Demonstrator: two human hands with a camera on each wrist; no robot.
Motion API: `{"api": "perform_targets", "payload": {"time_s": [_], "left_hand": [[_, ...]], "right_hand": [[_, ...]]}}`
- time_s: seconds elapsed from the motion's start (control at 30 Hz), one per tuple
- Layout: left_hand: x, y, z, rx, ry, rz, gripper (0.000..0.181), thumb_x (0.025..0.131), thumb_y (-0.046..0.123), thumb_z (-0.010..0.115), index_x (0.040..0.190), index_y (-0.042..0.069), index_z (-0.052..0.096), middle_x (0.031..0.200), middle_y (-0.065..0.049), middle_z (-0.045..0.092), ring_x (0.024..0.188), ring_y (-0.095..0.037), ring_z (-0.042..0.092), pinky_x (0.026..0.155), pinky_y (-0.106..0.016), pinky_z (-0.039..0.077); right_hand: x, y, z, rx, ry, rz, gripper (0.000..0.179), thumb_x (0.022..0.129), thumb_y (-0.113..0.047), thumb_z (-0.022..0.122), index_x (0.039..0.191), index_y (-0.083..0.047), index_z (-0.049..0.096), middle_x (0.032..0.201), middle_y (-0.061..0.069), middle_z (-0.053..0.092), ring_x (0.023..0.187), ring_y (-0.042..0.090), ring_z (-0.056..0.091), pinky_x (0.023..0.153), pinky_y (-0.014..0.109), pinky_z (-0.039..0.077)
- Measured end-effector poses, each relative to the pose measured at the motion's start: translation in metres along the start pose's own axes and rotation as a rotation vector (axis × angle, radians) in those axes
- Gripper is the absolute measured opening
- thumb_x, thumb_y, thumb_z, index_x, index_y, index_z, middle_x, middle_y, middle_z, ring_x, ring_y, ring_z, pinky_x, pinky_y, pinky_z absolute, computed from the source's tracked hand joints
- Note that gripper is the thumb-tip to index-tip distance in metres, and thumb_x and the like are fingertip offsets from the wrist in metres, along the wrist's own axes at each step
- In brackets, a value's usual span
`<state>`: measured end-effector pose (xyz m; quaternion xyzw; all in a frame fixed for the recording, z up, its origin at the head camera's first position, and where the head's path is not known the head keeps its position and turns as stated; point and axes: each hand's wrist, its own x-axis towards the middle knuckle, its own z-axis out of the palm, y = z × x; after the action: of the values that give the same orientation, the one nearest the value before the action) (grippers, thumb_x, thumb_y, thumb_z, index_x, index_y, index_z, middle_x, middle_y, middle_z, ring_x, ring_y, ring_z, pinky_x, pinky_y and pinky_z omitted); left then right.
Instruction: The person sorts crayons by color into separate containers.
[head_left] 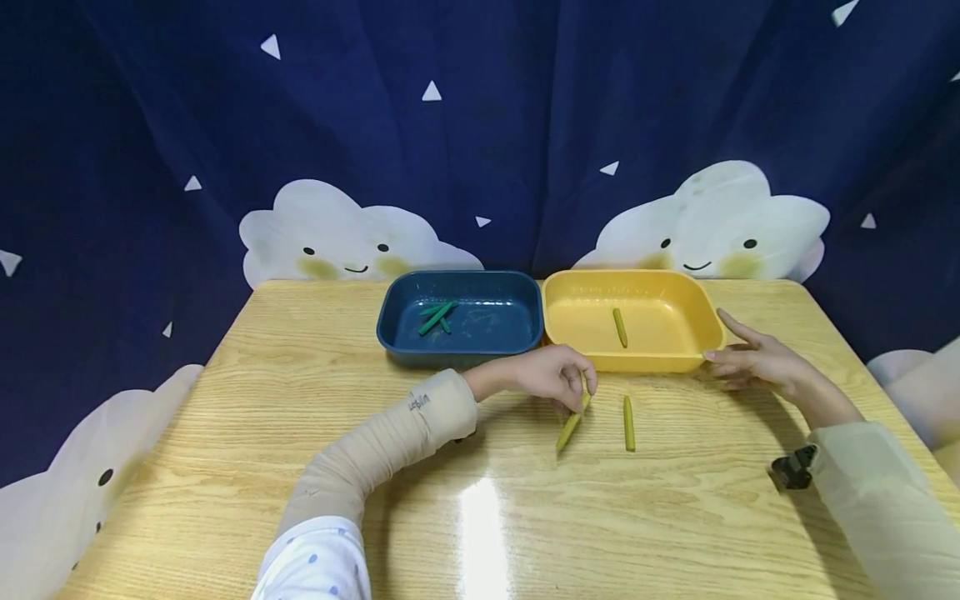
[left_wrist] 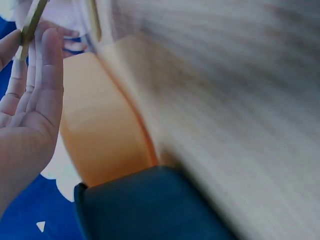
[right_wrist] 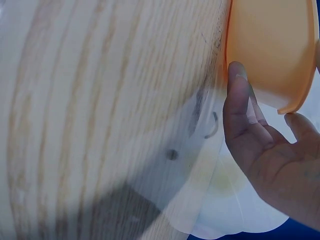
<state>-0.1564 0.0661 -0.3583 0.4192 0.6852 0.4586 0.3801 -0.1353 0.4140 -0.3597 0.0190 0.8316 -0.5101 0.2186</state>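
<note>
My left hand pinches one end of a yellow-green, crayon-like stick just in front of the bins; the left wrist view shows this stick between thumb and fingers. A second yellow-green stick lies on the table to its right. Another one is inside the yellow bin. At that bin's right end is my right hand, its fingers extended against the outer wall. In the right wrist view, the thumb is by the rim of the bin.
A dark blue bin stands left of the yellow one, side by side with it. Several green sticks lie inside. Both bins are at the back of the wooden table, before a dark blue curtain with clouds.
</note>
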Motion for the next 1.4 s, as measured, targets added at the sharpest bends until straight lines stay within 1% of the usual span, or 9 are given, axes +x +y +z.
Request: {"api": "perform_targets", "payload": {"time_s": [0.07,0.2,0.33,0.43,0.63,0.83,1.1,1.23,1.4], "left_hand": [[0.001,0.003,-0.003,-0.003,0.013,0.011,0.023,0.080,-0.010,0.061,0.101,-0.014,0.054,0.072,-0.019,0.064,0.069,-0.039,0.060,0.065,-0.044,0.052],[0.002,0.012,-0.010,-0.048,0.043,-0.006,0.021,0.081,-0.010,0.060,0.101,-0.011,0.054,0.073,-0.016,0.064,0.074,-0.043,0.060,0.069,-0.047,0.051],[0.003,0.022,-0.017,-0.076,0.084,-0.019,0.022,0.080,-0.010,0.061,0.101,-0.011,0.054,0.072,-0.015,0.063,0.071,-0.038,0.062,0.069,-0.046,0.052],[0.005,0.029,-0.023,-0.071,0.119,-0.014,0.023,0.080,-0.009,0.062,0.102,-0.011,0.054,0.073,-0.015,0.062,0.069,-0.034,0.062,0.067,-0.042,0.053],[0.005,0.040,-0.033,-0.083,0.174,0.028,0.020,0.082,-0.008,0.060,0.101,-0.008,0.054,0.075,-0.015,0.063,0.070,-0.035,0.062,0.066,-0.038,0.053],[0.009,0.051,-0.043,-0.126,0.221,0.051,0.021,0.084,-0.009,0.058,0.104,-0.009,0.052,0.076,-0.015,0.062,0.066,-0.027,0.063,0.068,-0.037,0.053],[0.018,0.066,-0.058,-0.142,0.305,0.099,0.022,0.083,-0.010,0.058,0.105,-0.010,0.054,0.078,-0.016,0.062,0.067,-0.025,0.063,0.069,-0.036,0.053],[0.024,0.070,-0.065,-0.184,0.332,0.117,0.020,0.083,-0.011,0.058,0.103,-0.010,0.055,0.077,-0.017,0.061,0.066,-0.027,0.062,0.069,-0.039,0.053],[0.031,0.076,-0.076,-0.179,0.357,0.142,0.020,0.084,-0.011,0.057,0.103,-0.010,0.055,0.077,-0.015,0.060,0.064,-0.024,0.061,0.069,-0.040,0.053]], "right_hand": [[0.000,0.001,0.000,0.005,-0.001,0.000,0.090,0.090,-0.027,0.059,0.144,-0.015,-0.012,0.110,0.016,0.056,0.085,0.018,0.064,0.074,0.038,0.051],[-0.001,0.002,0.000,0.013,-0.005,-0.004,0.089,0.090,-0.026,0.058,0.144,-0.014,-0.011,0.112,0.017,0.054,0.086,0.017,0.064,0.074,0.038,0.051],[-0.001,0.003,0.000,0.012,-0.006,-0.005,0.089,0.090,-0.026,0.058,0.144,-0.014,-0.011,0.113,0.018,0.053,0.086,0.017,0.064,0.075,0.039,0.051],[-0.001,0.003,0.001,0.014,-0.004,-0.003,0.089,0.090,-0.026,0.058,0.144,-0.014,-0.011,0.113,0.018,0.054,0.086,0.017,0.064,0.075,0.039,0.051],[-0.001,0.001,0.002,0.039,-0.007,-0.003,0.090,0.090,-0.024,0.060,0.145,-0.014,-0.011,0.106,0.013,0.058,0.085,0.018,0.064,0.074,0.039,0.052],[-0.001,0.001,0.002,0.044,-0.007,-0.003,0.090,0.090,-0.024,0.060,0.145,-0.014,-0.011,0.103,0.011,0.059,0.084,0.018,0.064,0.074,0.038,0.052],[-0.001,0.000,0.001,0.036,-0.011,-0.008,0.090,0.090,-0.025,0.059,0.144,-0.014,-0.012,0.105,0.012,0.058,0.085,0.018,0.064,0.074,0.039,0.051],[0.000,0.001,0.001,0.038,-0.008,-0.001,0.090,0.090,-0.025,0.059,0.145,-0.015,-0.011,0.105,0.012,0.059,0.085,0.018,0.064,0.073,0.038,0.051],[0.001,0.001,-0.001,0.028,-0.003,0.003,0.091,0.089,-0.025,0.060,0.145,-0.015,-0.011,0.104,0.012,0.059,0.084,0.017,0.064,0.073,0.038,0.052]]}}
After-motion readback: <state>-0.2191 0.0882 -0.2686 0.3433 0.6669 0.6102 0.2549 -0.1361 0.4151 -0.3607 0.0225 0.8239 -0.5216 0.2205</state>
